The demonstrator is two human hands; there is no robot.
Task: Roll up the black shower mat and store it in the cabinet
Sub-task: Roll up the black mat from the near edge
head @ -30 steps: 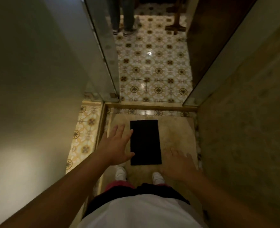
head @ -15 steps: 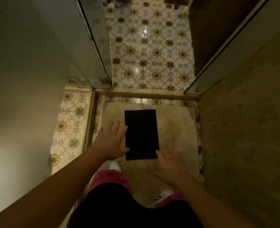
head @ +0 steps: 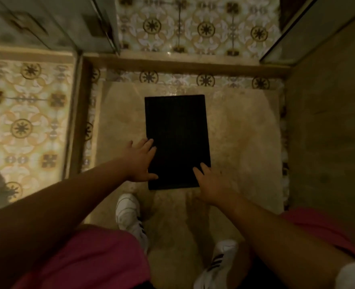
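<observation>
The black shower mat point(head: 176, 134) lies flat and unrolled on the beige stone shower floor, its long side running away from me. My left hand point(head: 139, 161) is spread at the mat's near left edge, fingers overlapping that edge. Over the near right corner is my right hand point(head: 213, 184), fingers apart, tips on the mat. Neither hand grips anything. No cabinet is in view.
A raised stone curb point(head: 182, 61) bounds the shower floor at the far side, with patterned tiles point(head: 193, 28) beyond. A glass panel point(head: 76, 97) stands on the left, a stone wall point(head: 328, 122) on the right. My white shoes point(head: 128, 213) are just behind the mat.
I have crouched lower, so the mat looks bigger. Both hands have moved inward and down onto the mat's near corners. The mat itself has not moved.
</observation>
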